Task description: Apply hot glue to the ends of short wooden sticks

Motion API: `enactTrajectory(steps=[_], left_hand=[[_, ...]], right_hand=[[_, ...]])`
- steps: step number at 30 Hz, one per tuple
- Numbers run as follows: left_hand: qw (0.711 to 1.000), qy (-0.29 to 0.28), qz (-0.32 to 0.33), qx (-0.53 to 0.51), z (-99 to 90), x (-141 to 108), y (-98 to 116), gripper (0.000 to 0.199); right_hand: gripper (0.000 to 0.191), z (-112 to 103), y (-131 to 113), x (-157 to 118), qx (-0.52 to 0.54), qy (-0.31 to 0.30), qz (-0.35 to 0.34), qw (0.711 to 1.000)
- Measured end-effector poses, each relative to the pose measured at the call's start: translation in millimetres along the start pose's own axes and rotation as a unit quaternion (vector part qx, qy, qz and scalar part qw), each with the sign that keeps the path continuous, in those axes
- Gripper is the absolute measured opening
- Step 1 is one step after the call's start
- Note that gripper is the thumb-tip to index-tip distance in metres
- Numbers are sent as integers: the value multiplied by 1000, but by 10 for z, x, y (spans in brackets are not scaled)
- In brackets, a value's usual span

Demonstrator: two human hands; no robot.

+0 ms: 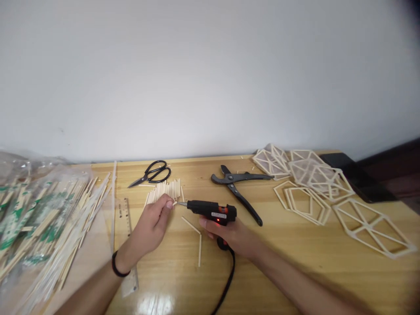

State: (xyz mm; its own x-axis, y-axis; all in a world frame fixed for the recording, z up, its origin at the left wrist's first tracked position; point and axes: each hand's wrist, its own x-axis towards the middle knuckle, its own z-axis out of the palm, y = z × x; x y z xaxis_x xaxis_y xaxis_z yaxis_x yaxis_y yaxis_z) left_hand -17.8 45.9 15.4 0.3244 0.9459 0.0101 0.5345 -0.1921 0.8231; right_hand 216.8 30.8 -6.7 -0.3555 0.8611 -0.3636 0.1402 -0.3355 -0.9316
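Observation:
My right hand [226,234] is wrapped round the handle of a black hot glue gun [205,209], its red light glowing and its cord running down toward me. The nozzle points left and meets the tip of a short wooden stick [175,203]. Pinching that stick is my left hand [155,223], whose fingers hide most of it. Just behind the left hand lies a row of cut wooden sticks [167,188]. Two sticks joined at an angle [200,235] rest on the table below the nozzle.
Black scissors [152,174] and dark pruning-style cutters [234,181] lie toward the back. A clear ruler [127,227] is left of my wrist. Bagged sticks [42,218] cover the left side. Pentagon frames [303,203] and spoked stick frames [370,225] lie right, beside a black flat object [351,175].

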Motion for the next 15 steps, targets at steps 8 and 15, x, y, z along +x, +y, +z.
enactTrajectory(steps=[8,15], left_hand=[[1000,5,-8,-5,12,13,-31,32],[1000,13,-12,8,23,25,-10,33]], right_hand=[[44,12,-46,19,19,-5,-1,1000],[44,34,-139,-6,20,3,3,1000]])
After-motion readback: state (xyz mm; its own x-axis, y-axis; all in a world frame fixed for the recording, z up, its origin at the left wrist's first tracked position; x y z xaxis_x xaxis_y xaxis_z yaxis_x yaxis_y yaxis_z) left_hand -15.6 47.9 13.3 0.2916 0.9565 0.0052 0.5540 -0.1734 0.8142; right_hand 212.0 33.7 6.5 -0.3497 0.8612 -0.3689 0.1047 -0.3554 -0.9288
